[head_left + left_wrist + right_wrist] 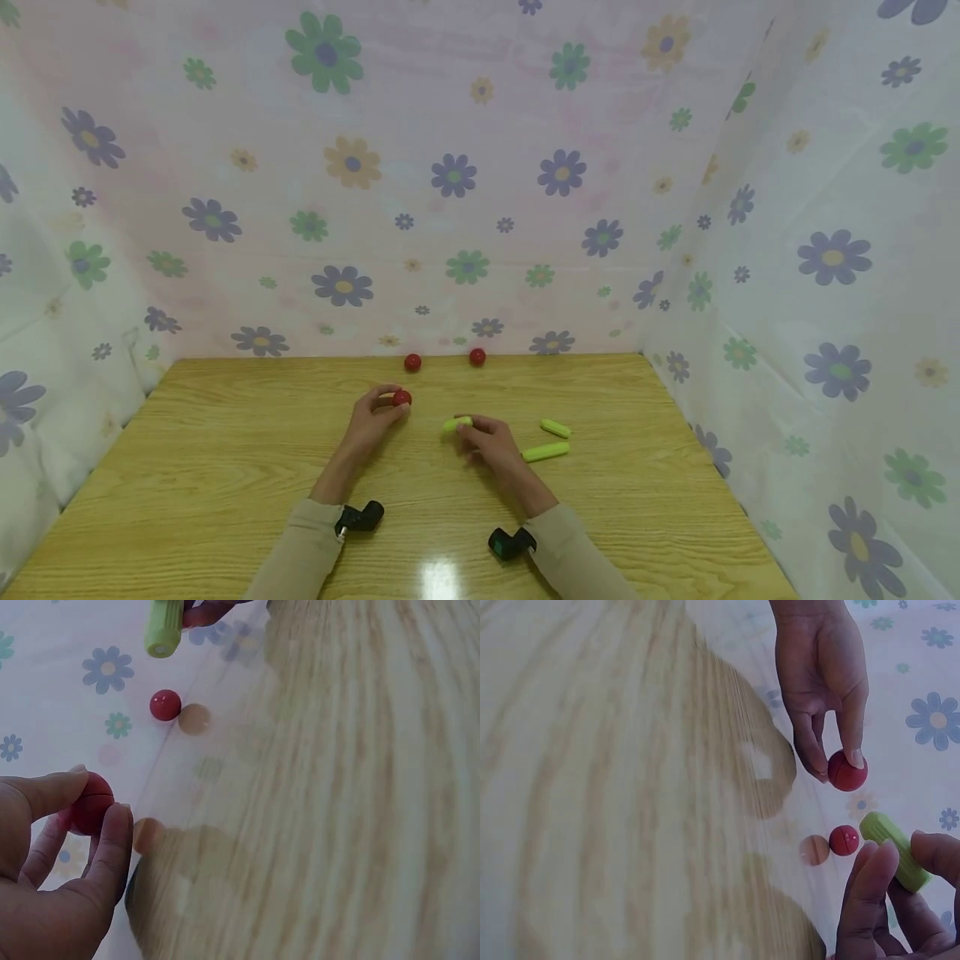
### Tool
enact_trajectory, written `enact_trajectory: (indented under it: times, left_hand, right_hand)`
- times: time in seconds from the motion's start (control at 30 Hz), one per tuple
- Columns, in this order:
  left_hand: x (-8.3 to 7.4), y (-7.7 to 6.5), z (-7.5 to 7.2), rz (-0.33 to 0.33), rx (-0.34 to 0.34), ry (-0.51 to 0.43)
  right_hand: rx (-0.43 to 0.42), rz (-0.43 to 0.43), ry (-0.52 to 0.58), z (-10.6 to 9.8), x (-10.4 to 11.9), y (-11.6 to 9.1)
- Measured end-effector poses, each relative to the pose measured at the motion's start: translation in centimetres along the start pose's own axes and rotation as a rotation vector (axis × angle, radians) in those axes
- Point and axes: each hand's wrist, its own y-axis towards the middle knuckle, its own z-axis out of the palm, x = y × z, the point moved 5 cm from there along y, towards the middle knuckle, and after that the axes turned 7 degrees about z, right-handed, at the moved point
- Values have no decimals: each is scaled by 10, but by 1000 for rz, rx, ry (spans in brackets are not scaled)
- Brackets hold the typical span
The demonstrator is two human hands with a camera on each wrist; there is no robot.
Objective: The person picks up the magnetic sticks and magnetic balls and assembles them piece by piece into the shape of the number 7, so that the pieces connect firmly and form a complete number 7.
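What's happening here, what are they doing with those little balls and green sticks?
A person is holding something in each hand. The left hand pinches a red ball, and the right hand holds a green stick. Two more red balls sit at the far edge of the wooden table, by the flowery cloth. Two other green sticks lie to the right of the right hand.

Pale flower-printed cloth (498,150) around a wood-grain table (427,479)
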Motion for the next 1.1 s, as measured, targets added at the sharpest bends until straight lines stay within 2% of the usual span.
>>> enact_trajectory:
  times: [0.57, 1.1]
  left_hand:
    - [2, 3, 6, 31, -48, -38]
    - [9, 9, 12, 39, -48, -61]
  right_hand:
    - [-67, 4, 56, 2, 3, 21]
    - [-15, -3, 48, 5, 7, 31]
